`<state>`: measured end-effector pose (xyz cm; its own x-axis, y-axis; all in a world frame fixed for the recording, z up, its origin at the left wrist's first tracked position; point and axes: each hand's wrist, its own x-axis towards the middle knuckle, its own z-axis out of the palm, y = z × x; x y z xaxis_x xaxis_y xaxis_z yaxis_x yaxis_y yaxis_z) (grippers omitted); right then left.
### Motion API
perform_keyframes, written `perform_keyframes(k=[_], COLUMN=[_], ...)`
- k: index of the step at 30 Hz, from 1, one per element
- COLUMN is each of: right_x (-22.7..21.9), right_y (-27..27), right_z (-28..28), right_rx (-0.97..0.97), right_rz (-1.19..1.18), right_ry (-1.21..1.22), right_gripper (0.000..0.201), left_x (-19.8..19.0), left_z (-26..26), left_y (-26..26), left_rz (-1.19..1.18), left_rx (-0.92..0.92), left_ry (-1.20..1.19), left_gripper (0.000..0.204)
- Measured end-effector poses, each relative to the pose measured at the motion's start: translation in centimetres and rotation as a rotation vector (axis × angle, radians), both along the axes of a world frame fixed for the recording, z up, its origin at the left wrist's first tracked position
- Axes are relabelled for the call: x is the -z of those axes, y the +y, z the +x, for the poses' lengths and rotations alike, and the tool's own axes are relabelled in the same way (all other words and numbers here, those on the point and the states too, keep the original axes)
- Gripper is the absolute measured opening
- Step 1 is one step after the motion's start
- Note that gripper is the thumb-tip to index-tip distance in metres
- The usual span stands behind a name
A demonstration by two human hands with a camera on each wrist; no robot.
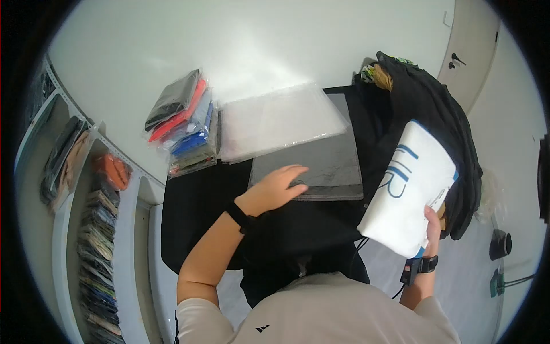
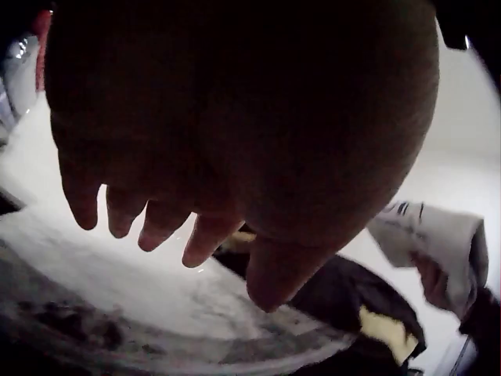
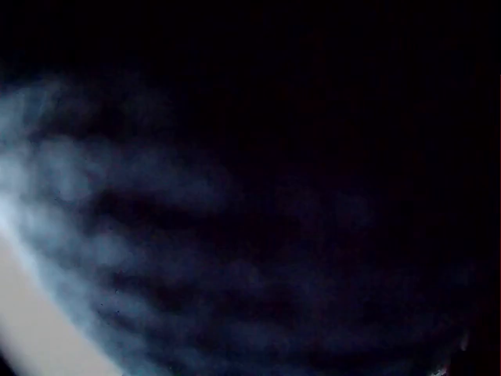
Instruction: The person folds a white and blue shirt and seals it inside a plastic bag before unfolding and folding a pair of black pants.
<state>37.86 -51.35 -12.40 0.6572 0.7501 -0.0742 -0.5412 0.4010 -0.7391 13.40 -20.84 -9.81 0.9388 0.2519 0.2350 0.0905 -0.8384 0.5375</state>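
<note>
My right hand (image 1: 433, 225) grips the lower edge of a folded white garment (image 1: 401, 195) with blue lettering, held up to the right of the table; its thumb lies over the front. My left hand (image 1: 272, 190) is over the near left part of a grey folding board or folded grey cloth (image 1: 326, 166), holding nothing. In the left wrist view its fingers (image 2: 205, 239) are spread and fairly straight. A pile of clear plastic bags (image 1: 281, 123) covers the far part of the grey piece. Dark, blurred folds of fabric (image 3: 78, 180) fill much of the right wrist view.
Bagged folded clothes (image 1: 186, 126) are stacked at the table's back left. A heap of black cloth (image 1: 450, 137) bulges at the right side. Shelves (image 1: 129, 229) of packed clothes line the left wall. A black cloth (image 1: 200, 218) covers the table.
</note>
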Motion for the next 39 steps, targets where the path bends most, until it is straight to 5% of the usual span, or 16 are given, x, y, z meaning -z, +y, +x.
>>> perform_keyframes(k=[4, 8, 12, 14, 18, 26, 39], right_x=[-0.7, 0.1, 0.3, 0.3, 0.1, -0.3, -1.3], right_y=[-1.1, -1.7, -1.8, -2.0, -2.2, -2.5, 3.8], right_z=[-0.1, 0.2, 0.0, 0.0, -0.1, -0.9, -4.7], right_rx=[0.038, 0.061, 0.055, 0.056, 0.042, 0.002, -0.629], right_rz=[0.043, -0.007, -0.045, -0.078, -0.082, -0.145, -0.311], right_ry=[-0.028, -0.098, -0.055, -0.033, -0.012, -0.037, 0.251], right_gripper=[0.063, 0.062, 0.061, 0.061, 0.061, 0.061, 0.062], left_x=[3.7, 5.9, 3.0, 1.9, 4.5, 4.4, 2.8], left_z=[-2.5, -3.8, -4.1, -4.2, -4.4, -3.9, -2.0], left_y=[1.2, -2.2, -9.4, -11.3, -10.9, -10.8, -7.7], left_rz=[0.315, 0.320, 0.403, 0.240, 0.370, 0.361, 0.392], left_rx=[-0.173, -0.183, -0.252, -0.221, -0.092, -0.182, -0.304], left_ry=[0.324, 0.423, 0.459, 0.408, 0.213, 0.219, -0.213], left_gripper=[0.058, 0.063, 0.059, 0.053, 0.050, 0.056, 0.056])
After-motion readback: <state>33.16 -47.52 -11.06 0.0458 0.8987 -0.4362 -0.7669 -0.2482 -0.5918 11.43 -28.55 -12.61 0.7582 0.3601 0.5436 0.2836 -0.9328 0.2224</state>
